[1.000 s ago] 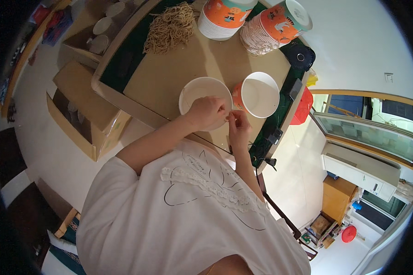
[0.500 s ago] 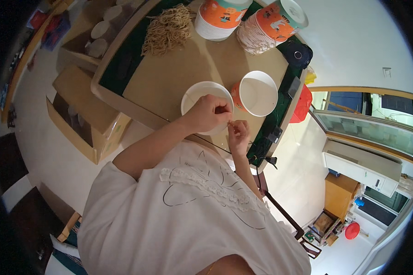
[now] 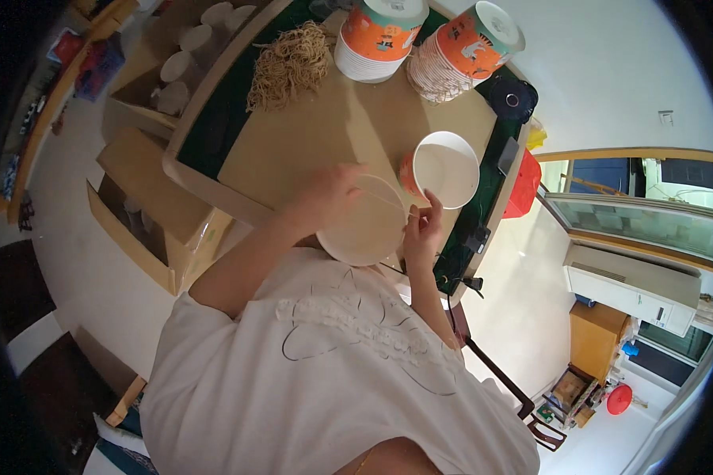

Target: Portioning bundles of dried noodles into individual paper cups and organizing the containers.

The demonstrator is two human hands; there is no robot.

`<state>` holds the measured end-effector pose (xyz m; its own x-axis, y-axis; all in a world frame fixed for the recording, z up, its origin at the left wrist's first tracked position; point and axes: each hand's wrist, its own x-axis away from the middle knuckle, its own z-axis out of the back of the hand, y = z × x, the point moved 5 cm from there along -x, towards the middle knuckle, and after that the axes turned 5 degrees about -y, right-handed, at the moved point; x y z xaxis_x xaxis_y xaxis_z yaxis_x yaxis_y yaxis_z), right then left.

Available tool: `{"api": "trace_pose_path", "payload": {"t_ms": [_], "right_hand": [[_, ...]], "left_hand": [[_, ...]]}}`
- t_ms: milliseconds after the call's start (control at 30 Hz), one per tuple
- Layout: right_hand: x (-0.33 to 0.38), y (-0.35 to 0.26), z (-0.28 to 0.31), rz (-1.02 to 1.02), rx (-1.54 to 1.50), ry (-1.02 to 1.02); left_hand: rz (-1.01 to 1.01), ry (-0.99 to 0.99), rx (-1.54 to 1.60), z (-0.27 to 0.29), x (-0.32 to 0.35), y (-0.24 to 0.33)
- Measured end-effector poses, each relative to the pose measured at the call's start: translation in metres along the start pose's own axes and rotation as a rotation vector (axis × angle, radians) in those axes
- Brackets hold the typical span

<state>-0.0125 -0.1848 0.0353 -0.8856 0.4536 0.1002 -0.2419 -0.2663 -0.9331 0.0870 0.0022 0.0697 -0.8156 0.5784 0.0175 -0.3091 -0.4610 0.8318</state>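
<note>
A white paper tub [image 3: 362, 241] sits at the table's near edge, its mouth facing up toward me. My left hand [image 3: 331, 198] is smeared by motion over the tub's left rim, so its fingers cannot be made out. Just right of the rim, my right hand [image 3: 425, 227] pinches a thin pale string [image 3: 387, 206] that runs across the tub's mouth toward the left hand. A second paper tub [image 3: 445, 170], orange outside, stands beyond my right hand. At the back left lies a tangled heap of tan strings [image 3: 290, 67].
Two stacks of nested tubs, a left stack [image 3: 379, 43] and a right stack [image 3: 463, 51], stand at the table's far side. A dark round object [image 3: 512, 100] and a phone-like slab [image 3: 508, 156] lie along the right edge. Open cardboard boxes [image 3: 154, 210] sit on the floor at left.
My hands have moved apart, the left one up and leftward, the right one slightly rightward. The near tub appears lower in view, and the string now shows stretched between the hands.
</note>
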Motion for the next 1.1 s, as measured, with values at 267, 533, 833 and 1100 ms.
{"api": "trace_pose_path", "payload": {"t_ms": [267, 533, 833, 1100], "right_hand": [[-0.019, 0.036, -0.024, -0.381, 0.032, -0.360], [-0.034, 0.051, -0.051, -0.727, -0.193, -0.529], [-0.039, 0.058, -0.048, -0.721, -0.025, -0.800], [-0.173, -0.091, 0.035, 0.454, 0.046, -0.616]], "left_hand": [[0.302, -0.197, 0.024, 0.017, -0.015, -0.074], [0.765, -0.484, 0.568, -0.050, -0.013, -0.201], [0.985, -0.627, 1.006, -0.089, 0.040, -0.236], [-0.103, 0.162, 0.330, 0.083, -0.106, 0.031]]}}
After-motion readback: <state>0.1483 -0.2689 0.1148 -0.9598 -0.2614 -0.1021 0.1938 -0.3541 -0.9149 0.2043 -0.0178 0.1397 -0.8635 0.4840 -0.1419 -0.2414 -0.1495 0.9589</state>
